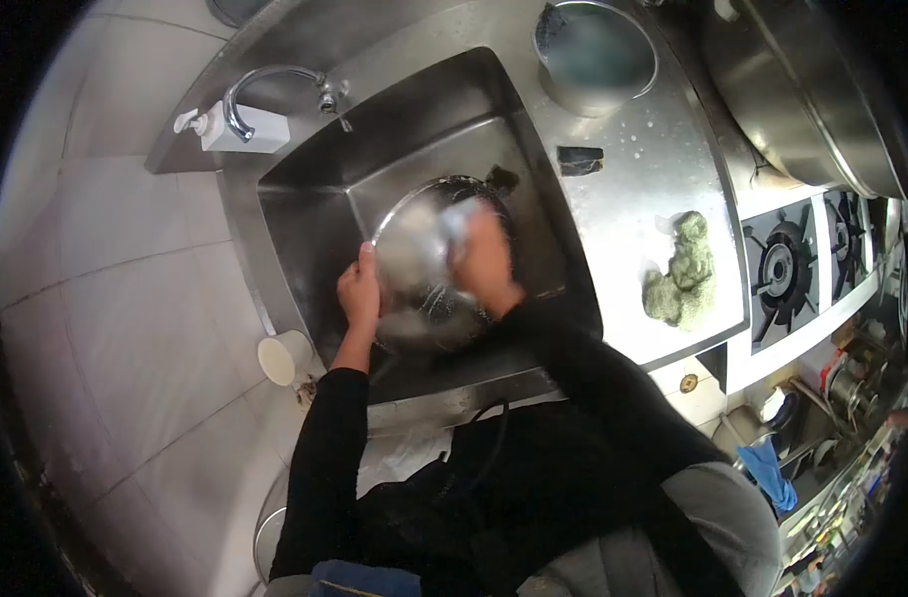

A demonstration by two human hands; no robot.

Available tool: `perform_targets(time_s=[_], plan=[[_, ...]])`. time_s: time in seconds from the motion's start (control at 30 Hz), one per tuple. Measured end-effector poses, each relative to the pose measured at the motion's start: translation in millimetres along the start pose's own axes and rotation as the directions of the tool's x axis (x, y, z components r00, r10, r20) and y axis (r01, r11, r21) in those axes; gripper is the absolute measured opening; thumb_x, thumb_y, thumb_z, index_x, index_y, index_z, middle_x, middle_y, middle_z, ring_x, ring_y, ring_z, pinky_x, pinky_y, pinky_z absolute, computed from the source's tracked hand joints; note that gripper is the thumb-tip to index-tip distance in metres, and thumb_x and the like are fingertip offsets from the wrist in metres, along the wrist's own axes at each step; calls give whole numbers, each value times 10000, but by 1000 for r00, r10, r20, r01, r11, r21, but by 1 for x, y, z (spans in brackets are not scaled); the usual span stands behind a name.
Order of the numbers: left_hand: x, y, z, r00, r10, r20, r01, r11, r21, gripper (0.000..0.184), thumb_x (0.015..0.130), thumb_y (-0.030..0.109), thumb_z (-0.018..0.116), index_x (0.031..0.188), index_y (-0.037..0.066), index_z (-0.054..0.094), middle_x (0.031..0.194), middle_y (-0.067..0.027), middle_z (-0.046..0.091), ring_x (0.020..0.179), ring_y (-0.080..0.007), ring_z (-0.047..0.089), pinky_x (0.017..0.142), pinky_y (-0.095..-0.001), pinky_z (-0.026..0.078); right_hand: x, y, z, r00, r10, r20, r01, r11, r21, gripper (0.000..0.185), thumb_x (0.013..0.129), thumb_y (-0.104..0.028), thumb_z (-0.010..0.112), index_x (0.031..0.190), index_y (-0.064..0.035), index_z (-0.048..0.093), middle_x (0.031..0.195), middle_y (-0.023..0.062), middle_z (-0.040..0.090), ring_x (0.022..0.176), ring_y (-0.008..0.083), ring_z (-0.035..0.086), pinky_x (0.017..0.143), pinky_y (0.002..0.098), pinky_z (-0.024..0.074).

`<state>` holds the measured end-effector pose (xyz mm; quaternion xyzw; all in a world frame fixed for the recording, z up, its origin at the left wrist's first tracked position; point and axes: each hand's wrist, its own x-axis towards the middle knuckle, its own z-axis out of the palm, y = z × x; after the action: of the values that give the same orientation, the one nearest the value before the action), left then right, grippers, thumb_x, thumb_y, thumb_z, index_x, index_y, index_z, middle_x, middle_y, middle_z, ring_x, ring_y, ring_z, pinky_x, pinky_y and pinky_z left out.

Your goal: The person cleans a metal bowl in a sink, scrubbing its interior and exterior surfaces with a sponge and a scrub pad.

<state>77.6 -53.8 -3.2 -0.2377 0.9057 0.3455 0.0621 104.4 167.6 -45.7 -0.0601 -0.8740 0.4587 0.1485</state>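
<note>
A round metal bowl sits tilted in the steel sink, its inside blurred by motion. My left hand grips the bowl's left rim, thumb up along the edge. Inside the bowl, toward its right side, my right hand is closed on a pale bluish scrubbing pad, smeared by motion. White suds streaks show on the bowl's surface near my right hand. A small dark scrap lies in the sink just beyond the bowl.
A curved faucet and a white pump bottle stand at the back left. On the right counter are a bucket, a black block and a green cloth. Gas burners lie farther right; a cup is left.
</note>
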Motion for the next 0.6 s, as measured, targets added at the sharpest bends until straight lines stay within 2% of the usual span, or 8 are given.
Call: perform_targets(time_s=[0.13,0.2,0.3,0.37,0.5,0.53,0.57,0.6], plan=[[-11,5,0,994,113,3,-113,993,-41,587,960,519,549,847,-42,676,744,-71,616,717,-173,533,700,-327,442,-14,-31,-33,950,-280,136,266,958,111,457,789,-117,670,1227,-52,559,1234,262,570,1189,409,544,1014,490,434],[-27,20,-8,995,97,4,-96,992,-75,547,963,480,552,855,-44,665,727,-141,627,697,-215,575,703,-372,460,16,15,-27,895,411,175,-446,845,297,420,880,-226,628,1241,-25,554,1210,236,620,1142,387,601,974,456,481],[-23,8,-7,992,66,107,-57,995,-85,522,971,461,552,866,-35,670,715,-111,608,686,-177,540,698,-347,458,68,35,-32,614,708,348,-750,661,-21,409,886,-204,604,1248,-23,541,1186,229,631,1087,404,619,911,471,507],[-33,28,-18,990,88,110,-79,993,-87,515,975,455,546,871,-33,674,717,-108,611,687,-173,542,698,-343,460,29,2,0,954,292,67,-296,952,71,439,859,-169,601,1262,-12,528,1227,265,582,1207,387,533,1031,461,422],[-44,24,-14,992,117,37,-108,976,-189,491,986,433,538,872,-24,679,714,-99,620,687,-164,551,694,-333,459,23,-32,-41,893,-348,287,308,935,175,481,815,-178,662,1257,-16,567,1315,234,539,1280,393,459,1128,443,321],[-40,9,-6,991,136,-1,-134,971,-200,517,995,448,505,884,-26,680,724,-105,637,696,-179,572,700,-346,463,30,-9,-31,984,-134,117,117,983,141,426,829,-191,670,1200,3,593,1236,235,593,1199,381,537,1068,438,398],[-43,10,-8,991,130,-9,-129,973,-192,517,995,448,505,884,-26,680,724,-105,637,696,-179,572,700,-346,463,53,9,-36,937,267,225,-343,819,460,277,827,-121,614,1073,4,642,1231,227,586,1135,345,590,962,439,475],[-45,18,-7,996,71,49,-64,989,-136,527,999,450,488,894,-29,680,741,-110,651,709,-185,582,710,-352,465,70,33,-26,843,462,275,-527,813,247,286,851,-148,592,1077,23,630,1204,238,593,1079,362,608,931,435,491]])
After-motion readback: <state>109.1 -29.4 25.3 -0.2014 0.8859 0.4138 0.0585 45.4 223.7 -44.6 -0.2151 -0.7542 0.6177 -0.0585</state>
